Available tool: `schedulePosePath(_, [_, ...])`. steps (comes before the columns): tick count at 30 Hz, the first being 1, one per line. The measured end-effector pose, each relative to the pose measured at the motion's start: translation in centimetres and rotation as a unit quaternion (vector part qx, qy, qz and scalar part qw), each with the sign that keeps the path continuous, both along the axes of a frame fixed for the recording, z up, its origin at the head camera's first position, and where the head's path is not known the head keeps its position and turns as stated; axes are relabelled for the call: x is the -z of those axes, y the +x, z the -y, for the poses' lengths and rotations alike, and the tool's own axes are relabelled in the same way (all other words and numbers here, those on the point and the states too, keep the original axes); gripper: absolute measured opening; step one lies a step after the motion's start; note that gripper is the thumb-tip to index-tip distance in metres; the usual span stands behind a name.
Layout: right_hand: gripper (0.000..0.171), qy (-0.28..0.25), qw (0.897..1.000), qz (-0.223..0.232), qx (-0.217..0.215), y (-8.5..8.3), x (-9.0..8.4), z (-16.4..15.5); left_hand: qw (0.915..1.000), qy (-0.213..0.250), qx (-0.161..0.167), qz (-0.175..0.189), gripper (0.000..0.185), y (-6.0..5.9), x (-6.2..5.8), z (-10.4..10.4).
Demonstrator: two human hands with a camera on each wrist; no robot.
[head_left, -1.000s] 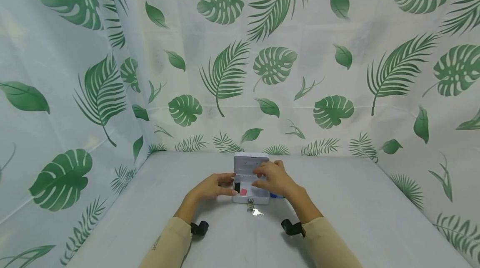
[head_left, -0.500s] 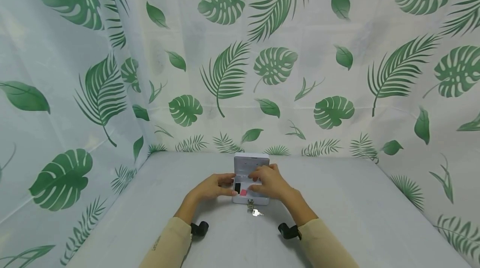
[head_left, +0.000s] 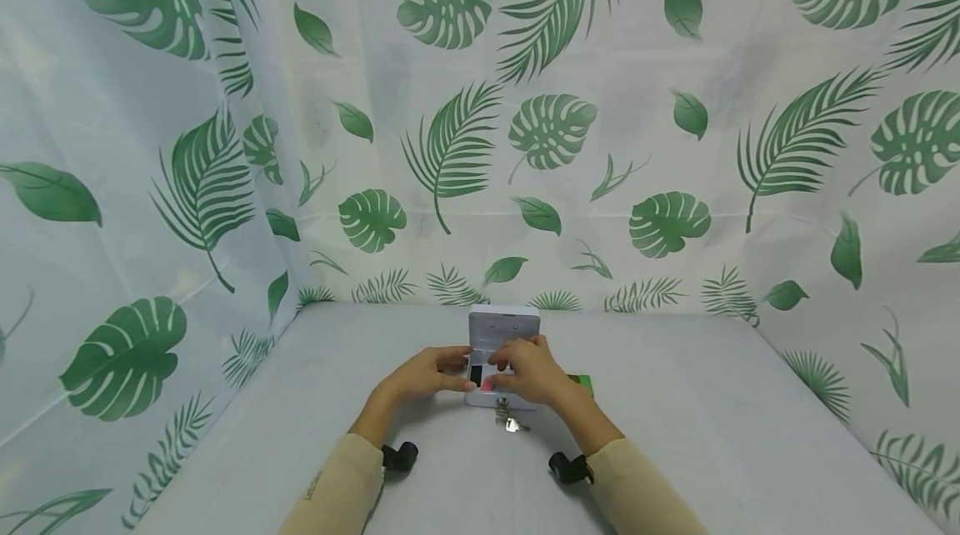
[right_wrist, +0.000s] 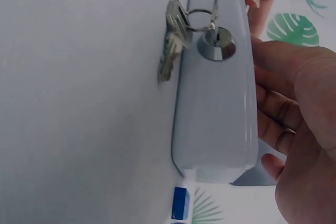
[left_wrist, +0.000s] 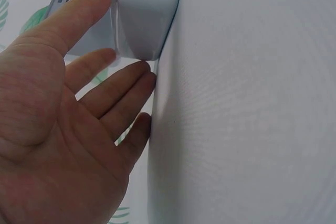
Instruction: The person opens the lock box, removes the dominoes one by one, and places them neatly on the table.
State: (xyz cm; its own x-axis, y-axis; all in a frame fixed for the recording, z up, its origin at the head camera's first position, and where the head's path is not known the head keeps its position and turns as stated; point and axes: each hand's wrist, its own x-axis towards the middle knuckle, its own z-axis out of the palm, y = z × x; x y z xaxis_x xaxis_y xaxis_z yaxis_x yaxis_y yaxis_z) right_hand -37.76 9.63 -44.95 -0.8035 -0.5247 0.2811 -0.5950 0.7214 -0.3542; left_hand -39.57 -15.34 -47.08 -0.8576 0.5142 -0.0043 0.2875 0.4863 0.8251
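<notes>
A small pale grey metal cash box (head_left: 482, 400) stands on the table with its lid (head_left: 517, 325) raised. My left hand (head_left: 422, 373) steadies its left side, thumb on the rim and fingers relaxed alongside, as the left wrist view shows. My right hand (head_left: 531, 372) reaches inside over the front wall, its thumb tip right at a small pink piece (head_left: 487, 385). Thumb and forefinger stand apart there; the box wall (right_wrist: 215, 114) hides the fingertips in the right wrist view. Left of the pink piece lies a black rectangular piece (head_left: 476, 375).
A key sits in the front lock (right_wrist: 218, 45), and more keys (right_wrist: 170, 53) hang from its ring. Partly behind my right wrist lies a green-edged flat item (head_left: 585, 385). A small blue object (right_wrist: 180, 203) shows beyond the box. Leaf-printed cloth (head_left: 465, 160) stands behind the table.
My right hand has moved left inside the box, from its right half to the pink piece. The green-edged item has come into sight behind the wrist. My left hand keeps its place.
</notes>
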Motion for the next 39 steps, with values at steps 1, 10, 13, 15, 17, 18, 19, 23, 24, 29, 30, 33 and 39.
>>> schedulePosePath(1, [0.03, -0.004, 1.0, 0.001, -0.001, 0.0, 0.0, 0.1, 1.0, 0.001, -0.001, 0.002, 0.079, 0.0, 0.0, 0.0])
schedulePosePath(10, [0.02, -0.018, 1.0, -0.017, 0.006, -0.2, 0.8, 0.6, 1.0, 0.004, 0.003, -0.008, 0.077, -0.1, 0.1, 0.0])
schedulePosePath(13, [0.007, -0.02, 1.0, -0.016, 0.008, -0.2, 0.9, 0.8, 0.9999, 0.007, 0.007, -0.009, 0.078, 0.0, 0.1, 0.0])
schedulePosePath(15, [0.006, -0.019, 1.0, -0.014, 0.008, -0.3, 1.0, 0.9, 0.9999, 0.006, 0.006, -0.01, 0.079, 0.0, 0.0, 0.0])
schedulePosePath(17, [0.009, -0.015, 1.0, -0.012, 0.009, -0.3, 1.0, 1.0, 0.9999, 0.003, 0.005, -0.01, 0.079, 0.1, 0.0, 0.1])
schedulePosePath(18, [0.009, -0.015, 1.0, -0.01, 0.01, -0.3, 1.0, 1.1, 0.9999, 0.002, 0.004, -0.01, 0.079, 0.1, 0.0, 0.1])
schedulePosePath(19, [0.009, -0.015, 1.0, -0.009, 0.012, -0.3, 1.0, 1.2, 0.9999, 0.002, 0.003, -0.01, 0.079, 0.1, 0.0, 0.1])
schedulePosePath(23, [0.01, -0.012, 1.0, -0.004, 0.019, -0.4, 1.2, 1.3, 0.9999, 0.006, 0.005, -0.01, 0.079, 0.1, 0.0, 0.1])
schedulePosePath(24, [0.011, -0.013, 1.0, -0.003, 0.02, -0.4, 1.2, 1.4, 0.9999, 0.006, 0.005, -0.009, 0.079, 0.1, 0.0, 0.1])
schedulePosePath(29, [0.017, -0.007, 1.0, 0.002, 0.026, -0.4, 1.2, 1.3, 1.0, 0.005, 0.002, -0.002, 0.08, 0.0, 0.1, 0.1])
schedulePosePath(30, [0.017, -0.007, 1.0, 0.003, 0.027, -0.4, 1.2, 1.3, 1.0, 0.005, 0.001, 0.0, 0.081, 0.0, 0.1, 0.1])
schedulePosePath(33, [0.018, -0.002, 0.999, 0.011, 0.032, -0.4, 1.3, 1.3, 1.0, 0.005, 0.003, -0.001, 0.081, 0.0, 0.1, 0.1])
schedulePosePath(39, [0.017, 0.01, 0.999, 0.017, 0.042, -0.3, 1.3, 1.3, 1.0, 0.002, 0.003, 0.001, 0.082, 0.1, 0.1, 0.0])
